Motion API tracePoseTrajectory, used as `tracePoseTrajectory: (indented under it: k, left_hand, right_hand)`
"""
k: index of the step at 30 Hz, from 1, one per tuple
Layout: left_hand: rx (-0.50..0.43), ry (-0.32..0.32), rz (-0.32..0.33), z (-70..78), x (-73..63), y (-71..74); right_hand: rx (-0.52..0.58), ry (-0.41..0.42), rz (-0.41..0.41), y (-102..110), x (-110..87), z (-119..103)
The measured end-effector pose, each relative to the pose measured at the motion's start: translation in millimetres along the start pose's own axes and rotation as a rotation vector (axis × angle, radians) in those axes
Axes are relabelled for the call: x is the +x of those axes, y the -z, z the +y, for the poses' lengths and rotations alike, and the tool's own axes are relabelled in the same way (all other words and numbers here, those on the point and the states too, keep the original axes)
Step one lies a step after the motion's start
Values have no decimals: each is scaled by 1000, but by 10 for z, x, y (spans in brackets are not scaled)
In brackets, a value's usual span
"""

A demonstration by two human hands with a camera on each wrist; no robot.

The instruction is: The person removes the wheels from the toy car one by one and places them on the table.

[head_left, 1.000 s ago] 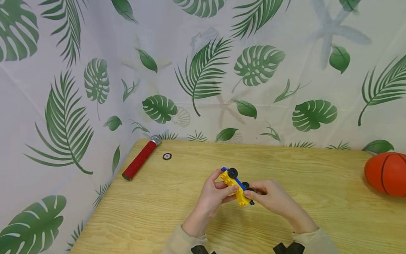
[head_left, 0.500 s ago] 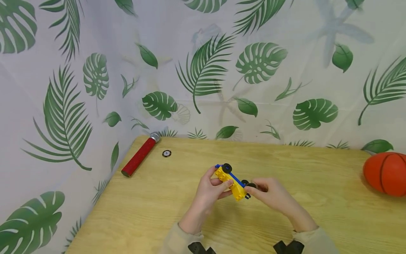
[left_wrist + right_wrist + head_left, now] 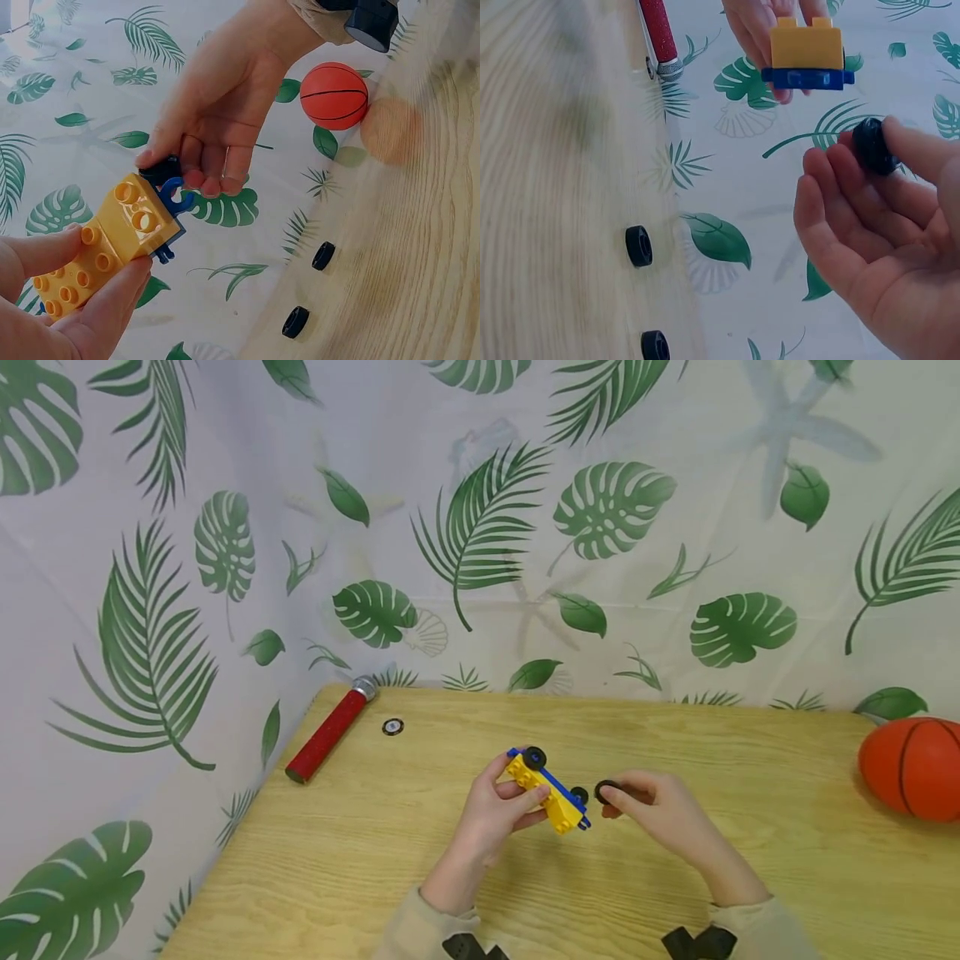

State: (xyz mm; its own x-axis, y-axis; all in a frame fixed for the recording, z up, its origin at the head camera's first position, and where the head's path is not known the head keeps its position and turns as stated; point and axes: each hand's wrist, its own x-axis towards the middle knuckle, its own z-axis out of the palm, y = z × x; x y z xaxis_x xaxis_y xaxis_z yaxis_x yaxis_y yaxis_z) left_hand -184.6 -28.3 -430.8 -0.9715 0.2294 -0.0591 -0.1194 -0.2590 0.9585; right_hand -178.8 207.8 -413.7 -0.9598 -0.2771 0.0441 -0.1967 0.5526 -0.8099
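Note:
My left hand (image 3: 483, 814) holds a yellow and blue toy car (image 3: 561, 812) above the wooden table, thumb on one side of its studded body. Two black wheels show on the car in the head view, one of them a mounted wheel (image 3: 535, 757) at the far end. Just right of the car, my right hand (image 3: 663, 802) pinches a loose black wheel (image 3: 604, 792) between thumb and fingers. A gap shows between this wheel and the car. In the right wrist view the pinched wheel (image 3: 874, 146) stands on edge, and the car's studs (image 3: 806, 24) point up.
A red microphone (image 3: 330, 735) lies at the table's back left, beside a round black-and-white chip (image 3: 393, 727). An orange basketball (image 3: 911, 770) rests at the right edge. Two more wheels, one black wheel (image 3: 639, 246) among them, lie on the wood in the wrist views. Leaf-printed cloth hangs behind.
The wheel in my right hand has come away from the car and moved right with that hand. My left hand has shifted slightly up and left, still holding the car.

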Motion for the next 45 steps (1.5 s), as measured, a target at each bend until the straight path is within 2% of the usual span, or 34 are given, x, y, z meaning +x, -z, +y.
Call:
tracePoseTrajectory:
  k: [4, 9, 17, 28, 31, 39, 45]
  left_hand:
    - [1, -1, 2, 12, 1, 3]
    - [-2, -5, 0, 20, 11, 16]
    - [3, -3, 4, 8, -3, 39]
    - [4, -3, -3, -8, -5, 55]
    - [9, -5, -5, -3, -1, 59]
    - [5, -5, 2, 19, 9, 71]
    - [8, -2, 4, 20, -1, 78]
  right_hand:
    - [69, -48, 22, 85, -3, 78]
    - [183, -29, 67, 244, -25, 220]
    - [229, -11, 118, 410, -47, 531]
    - [290, -158, 129, 500, -16, 858]
    - [282, -193, 124, 507, 13, 918]
    - [160, -222, 100, 458, 91, 1029]
    - [155, -313, 86, 430, 121, 1100]
